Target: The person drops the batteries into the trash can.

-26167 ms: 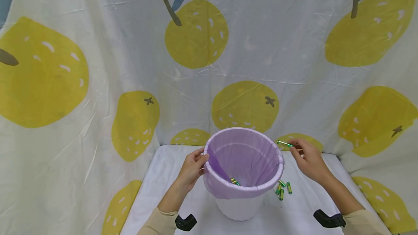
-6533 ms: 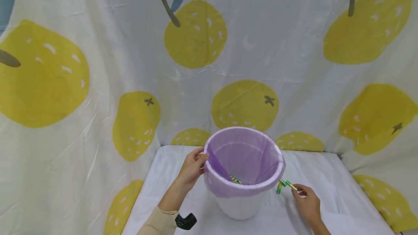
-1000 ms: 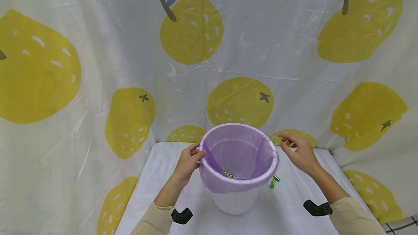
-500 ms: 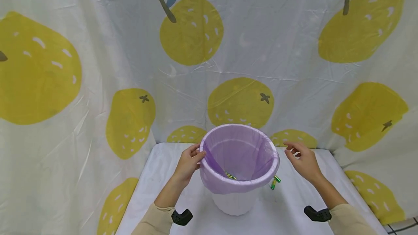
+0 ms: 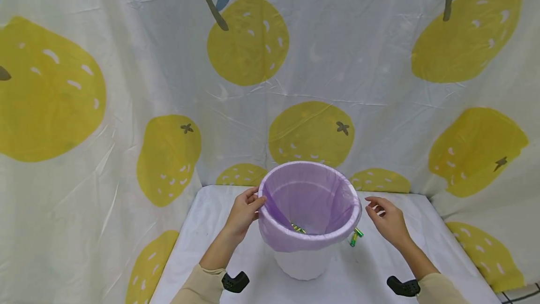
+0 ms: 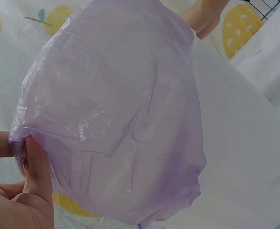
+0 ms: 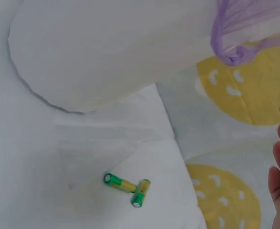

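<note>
A white trash bin [image 5: 303,267], lined with a thin purple trash bag [image 5: 310,243], stands on the white-covered table. My left hand [image 5: 243,212] pinches its left rim, thumb and fingers on either side of the bag; the left wrist view shows the bag bunched between them. Several green-and-gold batteries [image 5: 297,229] lie at the bottom of the bin. Two more, one battery [image 7: 120,183] touching another battery [image 7: 140,193], rest on the table to the right of the bin. Above and right of them hovers my right hand [image 5: 390,222], fingers loosely bent and holding nothing.
The table [image 5: 388,266] has a white cloth and reaches back to a hanging curtain [image 5: 379,50] printed with yellow fruit. Black devices are strapped at the left wrist [image 5: 235,282] and the right wrist [image 5: 403,286]. Floor tiles show at the lower right corner.
Over the last second my right hand has come down from beside the bin's rim. It held a battery in the older frames, when several lay on the table. My left hand keeps its hold.
</note>
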The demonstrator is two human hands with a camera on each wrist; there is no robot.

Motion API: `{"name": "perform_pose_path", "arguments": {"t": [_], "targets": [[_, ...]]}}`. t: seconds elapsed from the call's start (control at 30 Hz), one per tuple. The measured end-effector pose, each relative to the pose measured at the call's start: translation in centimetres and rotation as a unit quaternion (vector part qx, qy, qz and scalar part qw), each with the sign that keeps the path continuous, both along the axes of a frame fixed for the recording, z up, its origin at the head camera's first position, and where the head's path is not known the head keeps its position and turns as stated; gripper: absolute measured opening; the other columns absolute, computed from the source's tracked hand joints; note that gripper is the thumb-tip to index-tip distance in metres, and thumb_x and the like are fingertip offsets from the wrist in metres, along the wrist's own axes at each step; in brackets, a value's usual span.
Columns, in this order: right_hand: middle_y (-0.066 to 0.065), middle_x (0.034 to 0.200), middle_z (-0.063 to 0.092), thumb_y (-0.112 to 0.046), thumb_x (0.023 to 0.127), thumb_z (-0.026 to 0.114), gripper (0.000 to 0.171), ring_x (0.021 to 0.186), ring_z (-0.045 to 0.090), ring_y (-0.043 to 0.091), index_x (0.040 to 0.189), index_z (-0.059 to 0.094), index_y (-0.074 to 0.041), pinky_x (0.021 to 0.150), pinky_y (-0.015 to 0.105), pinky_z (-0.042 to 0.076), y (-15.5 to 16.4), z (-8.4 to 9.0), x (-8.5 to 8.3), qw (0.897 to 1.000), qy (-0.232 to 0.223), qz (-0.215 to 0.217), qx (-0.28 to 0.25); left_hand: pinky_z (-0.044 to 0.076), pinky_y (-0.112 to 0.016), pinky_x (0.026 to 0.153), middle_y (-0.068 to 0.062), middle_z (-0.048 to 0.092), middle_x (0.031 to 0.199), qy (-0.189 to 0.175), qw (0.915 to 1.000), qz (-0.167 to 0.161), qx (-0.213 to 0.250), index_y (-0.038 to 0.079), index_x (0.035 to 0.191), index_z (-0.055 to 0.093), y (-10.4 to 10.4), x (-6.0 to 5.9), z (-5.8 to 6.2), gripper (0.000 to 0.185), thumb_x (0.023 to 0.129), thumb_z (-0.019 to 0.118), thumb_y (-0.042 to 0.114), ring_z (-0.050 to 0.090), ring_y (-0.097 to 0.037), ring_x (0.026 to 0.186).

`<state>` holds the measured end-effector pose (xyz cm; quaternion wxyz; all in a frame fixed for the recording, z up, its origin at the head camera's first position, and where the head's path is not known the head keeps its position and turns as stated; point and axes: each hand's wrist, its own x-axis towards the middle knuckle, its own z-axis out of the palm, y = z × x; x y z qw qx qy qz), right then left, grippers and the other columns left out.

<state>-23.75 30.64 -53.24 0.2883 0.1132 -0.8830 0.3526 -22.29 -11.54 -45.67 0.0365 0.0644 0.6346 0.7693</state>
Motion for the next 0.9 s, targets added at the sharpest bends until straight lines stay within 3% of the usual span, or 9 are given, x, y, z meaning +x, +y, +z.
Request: {"name": "perform_pose_path", "arguments": {"t": [0.43, 0.63, 0.9], "targets": [[0.011, 0.095, 0.067, -0.006, 0.092, 0.076, 0.027, 0.081, 0.063, 0.025, 0.117, 0.072, 0.002, 0.064, 0.024, 0.053, -1.0, -7.1, 0.5, 0.994, -0.073, -0.068, -0.039, 0.056, -0.026, 0.072, -0.003, 0.057, 0.091, 0.0, 1.0, 0.002, 0.008, -0.013, 0.147, 0.043, 0.1, -0.1, -0.2, 0.054, 0.101, 0.065, 0.003, 0.063, -0.013, 0.084], [0.011, 0.094, 0.067, -0.009, 0.091, 0.078, 0.029, 0.08, 0.063, 0.025, 0.117, 0.071, 0.003, 0.063, 0.029, 0.051, -1.1, -9.3, 0.8, 0.991, -0.095, -0.081, -0.041, 0.056, -0.027, 0.072, -0.003, 0.055, 0.091, 0.0, 0.9998, -0.002, 0.018, -0.013, 0.147, 0.042, 0.1, -0.1, -0.2, 0.055, 0.1, 0.065, 0.003, 0.062, -0.012, 0.084], [0.011, 0.097, 0.067, -0.016, 0.092, 0.077, 0.035, 0.083, 0.064, 0.026, 0.12, 0.069, 0.004, 0.07, 0.035, 0.051, -1.1, -12.2, 1.2, 0.978, -0.166, -0.11, -0.055, 0.057, -0.028, 0.074, -0.003, 0.057, 0.092, 0.0, 0.9998, -0.007, 0.019, -0.013, 0.148, 0.041, 0.0, -0.1, -0.5, 0.056, 0.1, 0.066, 0.005, 0.063, -0.013, 0.085]]}}
